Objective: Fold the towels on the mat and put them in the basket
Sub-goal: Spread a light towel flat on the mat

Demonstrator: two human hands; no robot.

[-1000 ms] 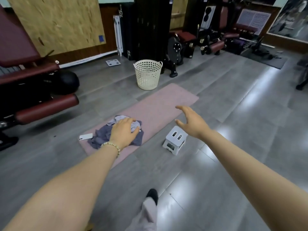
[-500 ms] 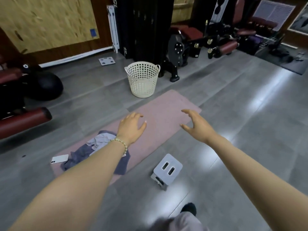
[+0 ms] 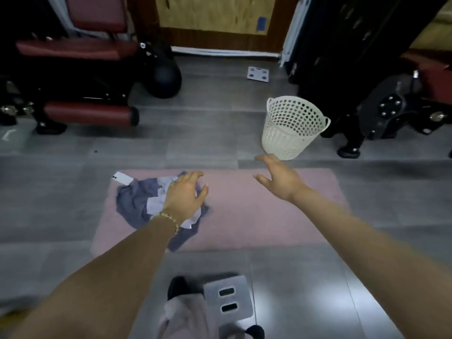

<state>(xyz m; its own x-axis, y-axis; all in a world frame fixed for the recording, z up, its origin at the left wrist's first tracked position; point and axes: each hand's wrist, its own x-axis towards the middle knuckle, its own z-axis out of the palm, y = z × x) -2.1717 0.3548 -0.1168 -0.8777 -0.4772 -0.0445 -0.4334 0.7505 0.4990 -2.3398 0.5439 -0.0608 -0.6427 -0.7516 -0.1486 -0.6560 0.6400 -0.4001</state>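
Over a pink mat, the left hand hangs above crumpled towels, the right hand spread near a white basket.

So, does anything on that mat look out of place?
Yes: a white phone lies at the far left corner of the mat, beside the crumpled towels. It is not laundry and could get swept up.

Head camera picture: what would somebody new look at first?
The left hand is over a crumpled heap of grey and white towels on the pink mat. The right hand is open above the mat. Beyond it stands a white holed basket.
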